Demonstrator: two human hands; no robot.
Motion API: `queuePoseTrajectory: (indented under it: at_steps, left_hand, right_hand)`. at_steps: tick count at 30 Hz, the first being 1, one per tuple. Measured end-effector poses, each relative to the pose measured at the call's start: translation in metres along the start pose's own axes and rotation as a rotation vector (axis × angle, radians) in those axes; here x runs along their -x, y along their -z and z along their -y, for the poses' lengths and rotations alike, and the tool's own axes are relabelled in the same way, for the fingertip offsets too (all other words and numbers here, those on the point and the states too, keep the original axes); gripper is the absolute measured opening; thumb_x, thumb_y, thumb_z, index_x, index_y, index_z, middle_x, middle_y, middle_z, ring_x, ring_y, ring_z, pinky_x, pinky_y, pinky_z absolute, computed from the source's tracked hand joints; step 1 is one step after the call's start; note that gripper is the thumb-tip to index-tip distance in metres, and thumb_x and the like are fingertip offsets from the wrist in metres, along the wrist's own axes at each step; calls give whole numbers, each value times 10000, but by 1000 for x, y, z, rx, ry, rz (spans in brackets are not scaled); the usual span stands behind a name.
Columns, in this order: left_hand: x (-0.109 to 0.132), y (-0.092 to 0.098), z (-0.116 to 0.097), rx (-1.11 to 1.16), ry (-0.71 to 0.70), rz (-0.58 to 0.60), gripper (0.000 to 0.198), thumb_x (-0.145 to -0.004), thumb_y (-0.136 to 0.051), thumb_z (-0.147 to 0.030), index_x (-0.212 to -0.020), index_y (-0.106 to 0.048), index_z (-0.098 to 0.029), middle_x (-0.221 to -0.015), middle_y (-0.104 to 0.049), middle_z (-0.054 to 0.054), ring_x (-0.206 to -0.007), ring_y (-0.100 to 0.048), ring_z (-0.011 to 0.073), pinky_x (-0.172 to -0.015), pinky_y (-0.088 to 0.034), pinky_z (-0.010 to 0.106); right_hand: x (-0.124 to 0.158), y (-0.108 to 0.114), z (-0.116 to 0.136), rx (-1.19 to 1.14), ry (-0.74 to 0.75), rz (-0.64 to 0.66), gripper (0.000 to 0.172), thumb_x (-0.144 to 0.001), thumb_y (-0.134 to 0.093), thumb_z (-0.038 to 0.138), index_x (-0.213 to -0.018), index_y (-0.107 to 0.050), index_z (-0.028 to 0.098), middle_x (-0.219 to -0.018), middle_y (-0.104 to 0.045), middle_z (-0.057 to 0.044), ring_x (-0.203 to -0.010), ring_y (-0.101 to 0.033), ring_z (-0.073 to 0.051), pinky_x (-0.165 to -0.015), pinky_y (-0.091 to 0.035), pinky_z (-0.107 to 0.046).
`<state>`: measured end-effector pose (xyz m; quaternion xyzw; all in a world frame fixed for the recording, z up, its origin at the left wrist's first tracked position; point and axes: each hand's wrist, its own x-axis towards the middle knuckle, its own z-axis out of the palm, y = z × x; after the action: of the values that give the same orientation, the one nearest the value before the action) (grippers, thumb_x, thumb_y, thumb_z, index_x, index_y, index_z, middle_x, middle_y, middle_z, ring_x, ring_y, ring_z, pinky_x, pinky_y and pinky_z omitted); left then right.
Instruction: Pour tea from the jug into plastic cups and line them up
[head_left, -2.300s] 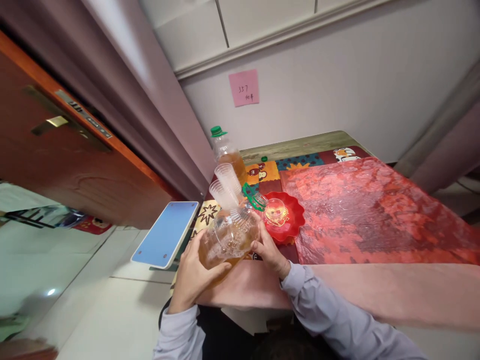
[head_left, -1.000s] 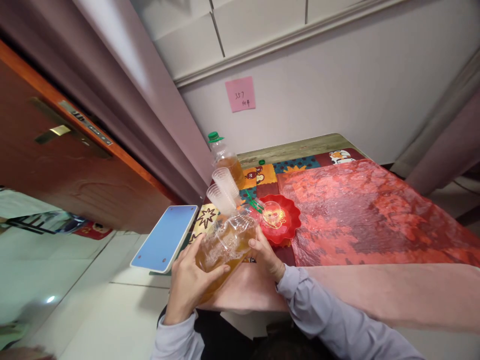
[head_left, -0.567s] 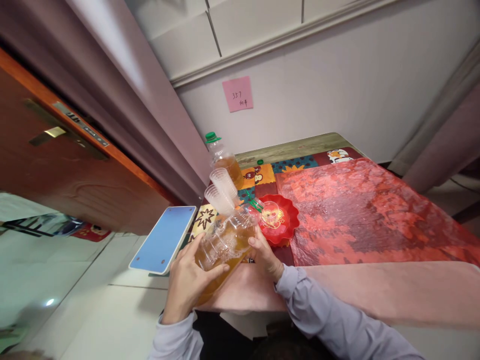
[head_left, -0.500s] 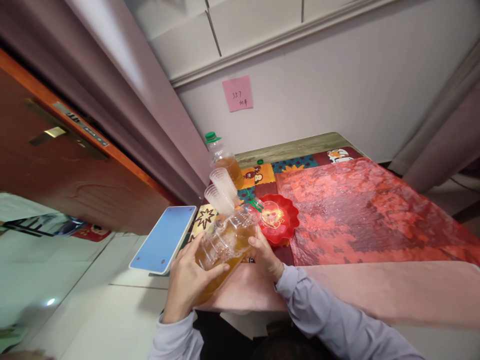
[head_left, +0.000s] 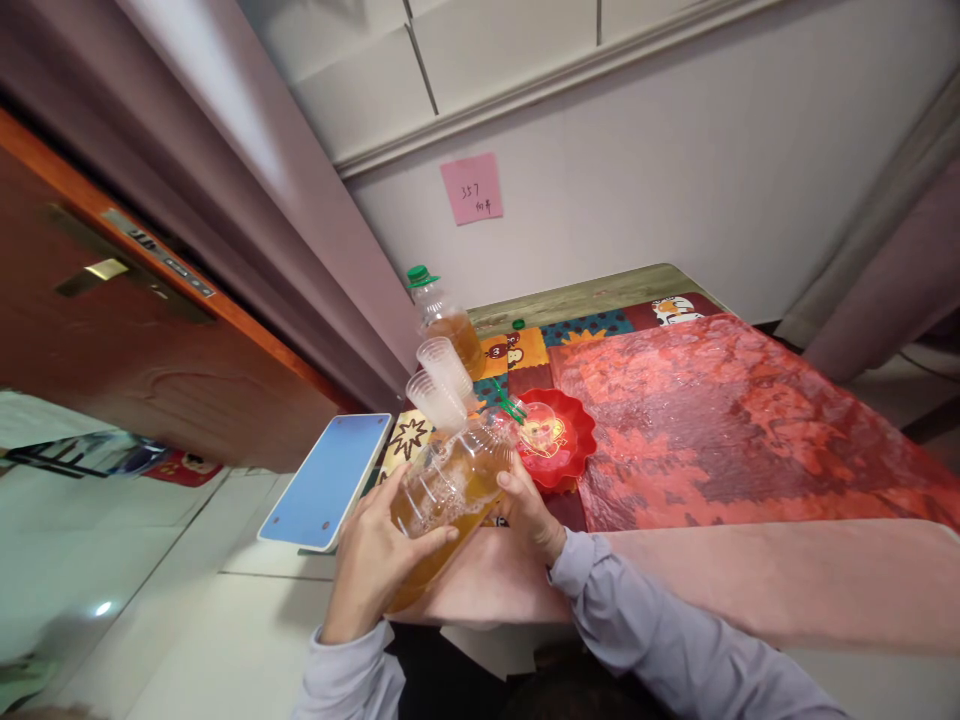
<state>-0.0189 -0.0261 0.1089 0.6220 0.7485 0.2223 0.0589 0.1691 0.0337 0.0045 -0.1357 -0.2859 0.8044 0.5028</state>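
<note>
I have the large clear bottle (head_left: 450, 500) of amber liquid tilted above the near left corner of the bench (head_left: 720, 575); its long axis runs from lower left, by me, away toward the scalloped red dish (head_left: 580, 440); my left hand (head_left: 371, 555) clasps the base half, my right hand (head_left: 531, 512) the neck half, nearer the dish; clear cups (head_left: 441, 390) crowd just behind; the bench stretches rightward.

Held bottle (head_left: 461, 485) — glossy ribbed plastic; note (head_left: 472, 180) — matt paper
</note>
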Motion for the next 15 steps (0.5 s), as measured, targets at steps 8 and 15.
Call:
queuePoseTrajectory:
  at_steps: [8,15]
  left_hand:
    - [-2,3,-5,-7,34,22,1022,-571,-900,-658,-1451,-638,-210,-1474,-693,148,-1348,-659,395,-1162,-515,567]
    - [-4,5,-6,-12,32,39,1011,-586,-899,-646,-1459,-632,-212,-1487,-684,150,-1355,-656,385,-1166,-509,557]
  right_hand:
    - [2,-3,3,-8,-16,-27,921,-859,-750,592,-1629,-303,353,-1476,-624,-103,-1102,-724,-326,-698,-662,-421]
    - [2,-7,8,-12,-14,-31,943,-844,-758,619,-1626,-308,345,-1476,-628,-108,-1177,-702,-352,-774,-685,-478]
